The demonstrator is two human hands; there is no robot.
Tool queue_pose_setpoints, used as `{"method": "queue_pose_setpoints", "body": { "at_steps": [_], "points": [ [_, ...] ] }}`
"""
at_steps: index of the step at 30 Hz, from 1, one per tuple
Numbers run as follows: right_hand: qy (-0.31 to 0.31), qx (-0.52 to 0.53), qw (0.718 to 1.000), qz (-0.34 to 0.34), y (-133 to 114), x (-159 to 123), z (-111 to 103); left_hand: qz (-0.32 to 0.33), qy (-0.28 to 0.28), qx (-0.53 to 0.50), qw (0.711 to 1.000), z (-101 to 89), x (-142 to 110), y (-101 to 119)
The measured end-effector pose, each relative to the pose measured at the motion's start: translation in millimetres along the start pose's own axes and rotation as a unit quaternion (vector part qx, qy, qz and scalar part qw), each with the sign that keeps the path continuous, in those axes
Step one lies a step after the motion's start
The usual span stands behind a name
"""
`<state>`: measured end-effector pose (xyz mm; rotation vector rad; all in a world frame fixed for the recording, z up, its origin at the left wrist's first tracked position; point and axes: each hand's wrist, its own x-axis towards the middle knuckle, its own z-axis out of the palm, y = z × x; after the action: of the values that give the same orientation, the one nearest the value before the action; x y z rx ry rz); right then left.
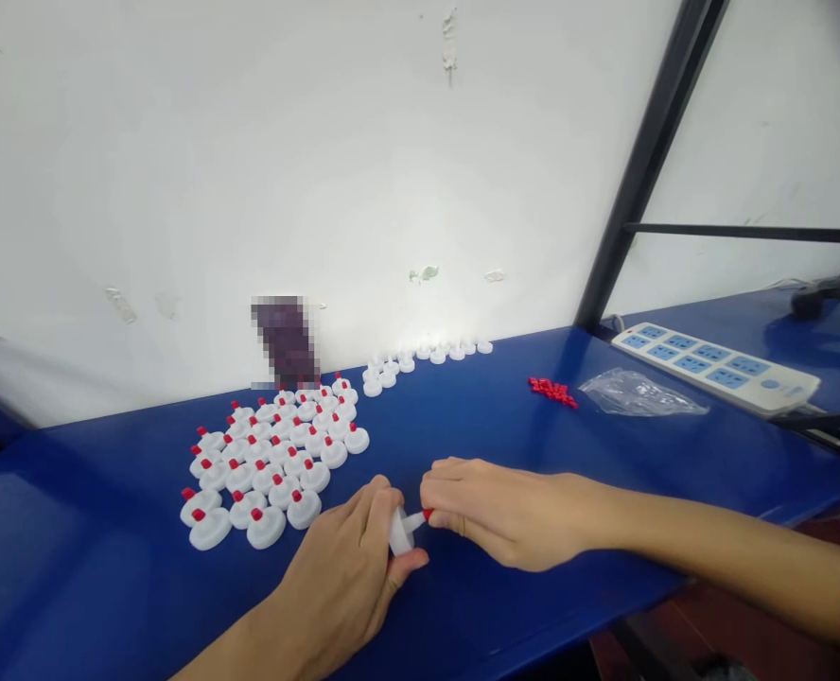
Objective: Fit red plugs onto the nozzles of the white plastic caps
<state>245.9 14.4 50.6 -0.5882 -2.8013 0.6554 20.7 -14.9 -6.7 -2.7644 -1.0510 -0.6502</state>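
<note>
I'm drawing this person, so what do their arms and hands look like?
The bare, ungloved left hand and bare, ungloved right hand show no rings. The slim, bare right forearm has no sleeve, watch or bracelet as far as the picture shows. Only a short, bare piece of the left forearm is in view.

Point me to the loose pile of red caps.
In the head view, the red caps lie right of centre on the blue tabletop, just left of the clear plastic bag and beyond the right hand.

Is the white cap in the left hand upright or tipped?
Tipped: the left hand holds the white cap sideways, its spout toward the right hand.
</note>
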Motion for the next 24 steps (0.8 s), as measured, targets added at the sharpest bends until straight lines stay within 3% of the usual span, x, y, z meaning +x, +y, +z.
{"method": "queue_pose_setpoints", "body": {
  "at_steps": [13, 19, 24],
  "points": [
    [0.059, 0.021, 0.998, 0.015, 7.5, 1.3, 7.4, 0.006, 0.056, -0.019, 0.998, -3.6, 5.6, 0.3],
    [0.074, -0.063, 0.995, -0.01, 14.7, 1.6, 11.9, -0.048, 0.057, -0.034, 0.997, 0.5, 7.0, -2.2],
    [0.102, -0.117, 0.987, -0.051, 18.0, 2.4, 17.3, -0.034, 0.057, -0.071, 0.995, -0.1, 7.3, 0.5]
  ]
}}
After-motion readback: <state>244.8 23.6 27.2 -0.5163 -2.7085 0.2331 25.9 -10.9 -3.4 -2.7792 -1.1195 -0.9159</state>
